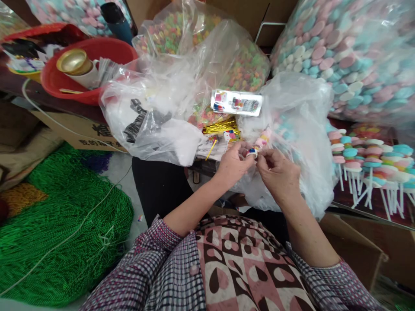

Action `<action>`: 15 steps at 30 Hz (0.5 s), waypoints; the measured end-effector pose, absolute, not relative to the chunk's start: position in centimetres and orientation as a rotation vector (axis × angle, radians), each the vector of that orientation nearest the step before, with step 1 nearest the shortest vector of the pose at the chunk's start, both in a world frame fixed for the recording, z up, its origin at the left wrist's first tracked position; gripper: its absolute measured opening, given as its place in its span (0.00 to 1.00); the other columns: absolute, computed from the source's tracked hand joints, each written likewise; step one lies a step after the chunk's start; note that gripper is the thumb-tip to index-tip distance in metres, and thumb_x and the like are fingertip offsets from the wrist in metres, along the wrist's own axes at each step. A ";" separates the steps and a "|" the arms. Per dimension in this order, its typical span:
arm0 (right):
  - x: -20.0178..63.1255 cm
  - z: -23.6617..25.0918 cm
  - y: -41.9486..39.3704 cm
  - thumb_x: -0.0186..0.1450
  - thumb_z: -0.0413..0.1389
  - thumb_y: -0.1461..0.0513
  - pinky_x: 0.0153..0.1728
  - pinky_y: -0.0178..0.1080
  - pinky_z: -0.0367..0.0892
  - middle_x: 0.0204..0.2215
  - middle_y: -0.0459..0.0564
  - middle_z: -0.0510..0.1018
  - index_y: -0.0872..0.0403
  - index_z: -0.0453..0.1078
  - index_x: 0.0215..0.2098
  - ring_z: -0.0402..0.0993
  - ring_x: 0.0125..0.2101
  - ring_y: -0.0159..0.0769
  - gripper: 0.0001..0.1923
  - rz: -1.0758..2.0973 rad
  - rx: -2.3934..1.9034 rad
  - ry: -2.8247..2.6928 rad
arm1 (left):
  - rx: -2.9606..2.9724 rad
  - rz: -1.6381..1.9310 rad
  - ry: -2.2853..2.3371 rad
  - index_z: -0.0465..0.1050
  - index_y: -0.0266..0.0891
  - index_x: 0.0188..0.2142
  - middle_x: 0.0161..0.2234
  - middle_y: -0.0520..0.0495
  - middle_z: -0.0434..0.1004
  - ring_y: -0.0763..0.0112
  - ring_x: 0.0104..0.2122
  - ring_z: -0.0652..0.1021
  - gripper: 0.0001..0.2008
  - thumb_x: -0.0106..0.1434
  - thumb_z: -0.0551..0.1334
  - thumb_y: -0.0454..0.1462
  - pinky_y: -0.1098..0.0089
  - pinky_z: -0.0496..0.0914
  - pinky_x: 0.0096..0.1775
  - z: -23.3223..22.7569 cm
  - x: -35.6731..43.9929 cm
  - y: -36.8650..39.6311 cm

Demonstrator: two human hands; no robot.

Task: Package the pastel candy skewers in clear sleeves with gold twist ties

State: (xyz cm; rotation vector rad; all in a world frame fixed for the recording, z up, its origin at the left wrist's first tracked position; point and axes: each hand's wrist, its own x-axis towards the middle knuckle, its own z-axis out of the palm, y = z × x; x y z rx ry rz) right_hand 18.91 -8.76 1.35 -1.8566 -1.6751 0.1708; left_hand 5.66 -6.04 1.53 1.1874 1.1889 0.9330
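Observation:
Close together at the table's near edge, both hands work on one marshmallow lollipop in a printed clear wrapper (263, 139). My left hand (234, 163) pinches its gathered end, where white, blue and red print shows. Fingers of my right hand (279, 172) are pressed together at the same end; anything finer between them is hidden. Just left of the hands lie gold twist ties (222, 126) and a single loose gold tie (211, 149). Beyond them rests a stack of printed wrappers (238, 103), silvery and banded.
Marshmallow lollipops (372, 157) with white sticks lie at right. Big bags hold marshmallow discs (346, 52) and gummy candies (178, 34). A red basin (52, 82) holds a gold bowl (74, 62). Green cord (65, 233) heaps on the floor at left.

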 end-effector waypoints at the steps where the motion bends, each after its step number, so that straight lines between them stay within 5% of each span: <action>1: 19.0 1.5 -8.7 0.63 0.53 0.58 0.29 0.39 0.68 0.27 0.51 0.83 0.54 0.76 0.37 0.79 0.27 0.41 0.12 0.161 -1.881 -1.699 | 1.206 0.934 1.203 0.69 0.41 0.39 0.29 0.57 0.69 0.82 0.20 0.67 0.08 0.59 0.61 0.34 0.75 0.63 0.25 1.5 5.7 -6.0; 15: 19.1 1.5 -8.6 0.61 0.52 0.60 0.27 0.37 0.60 0.23 0.50 0.78 0.54 0.72 0.33 0.73 0.26 0.39 0.08 0.018 -1.925 -1.818 | 1.345 0.956 1.260 0.70 0.41 0.39 0.29 0.55 0.71 0.76 0.26 0.71 0.09 0.57 0.63 0.33 0.72 0.67 0.33 1.3 5.8 -6.0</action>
